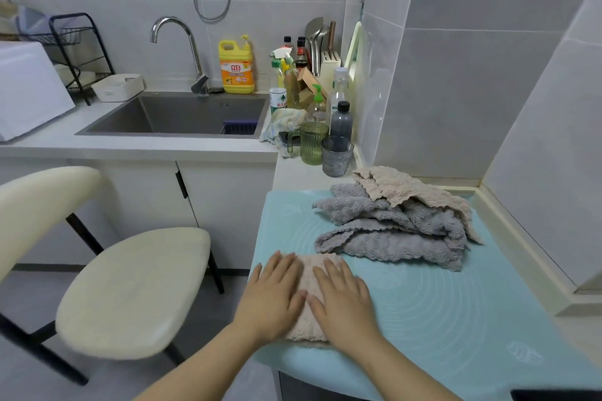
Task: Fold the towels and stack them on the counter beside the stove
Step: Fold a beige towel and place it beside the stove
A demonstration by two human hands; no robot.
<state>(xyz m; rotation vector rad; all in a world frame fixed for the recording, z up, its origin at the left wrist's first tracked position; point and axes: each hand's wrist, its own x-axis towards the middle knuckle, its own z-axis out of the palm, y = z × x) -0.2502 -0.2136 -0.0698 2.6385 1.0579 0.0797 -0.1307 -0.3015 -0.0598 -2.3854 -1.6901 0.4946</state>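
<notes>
The left hand (pixel 273 295) and right hand (pixel 342 301) lie flat, palms down, side by side, fingers spread and pointing forward, both forearms bare.

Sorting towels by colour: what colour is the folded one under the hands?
Beige-pink folded towel, seen in the head view, on the light blue mat.
</notes>
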